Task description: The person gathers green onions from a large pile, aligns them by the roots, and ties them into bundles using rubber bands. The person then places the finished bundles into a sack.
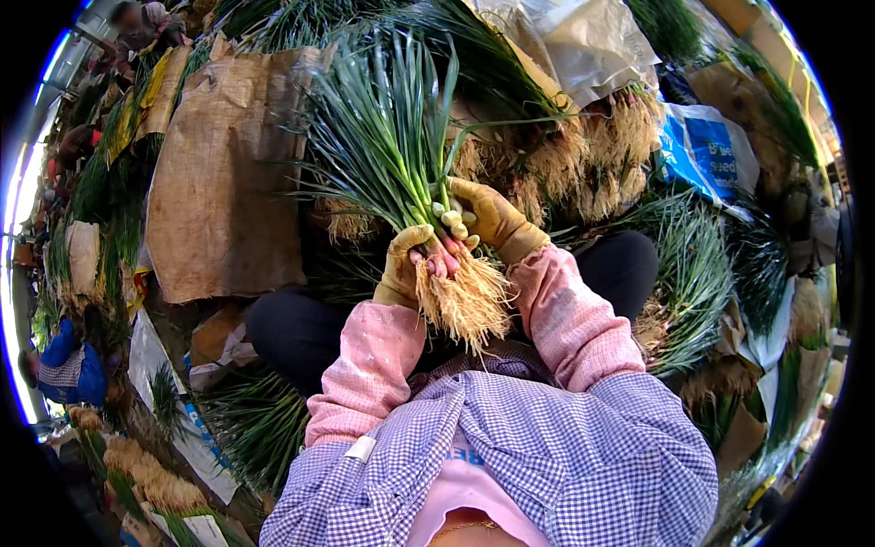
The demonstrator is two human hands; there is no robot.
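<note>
A bunch of green onions (410, 164) stands out before my chest, its long green leaves fanning away from me. Its pink bulbs (441, 258) and pale tangled roots (465, 297) point towards my body. Around the left side of the bulbs closes my left hand (400, 263), in a worn yellow glove. My right hand (495, 215), gloved alike, grips the stems from the right; its pale fingertips lie over the lower stems. One long leaf bends off to the right across the heap behind. The palms are hidden by the bunch.
A brown burlap sack (229, 178) covers the pile ahead on the left. More rooted onion bunches (615, 150) lie ahead right, under a translucent plastic sheet (588, 41). Beside my right knee is a leafy bunch (690, 273); another (260, 417) lies left. People (140, 31) sit farther off.
</note>
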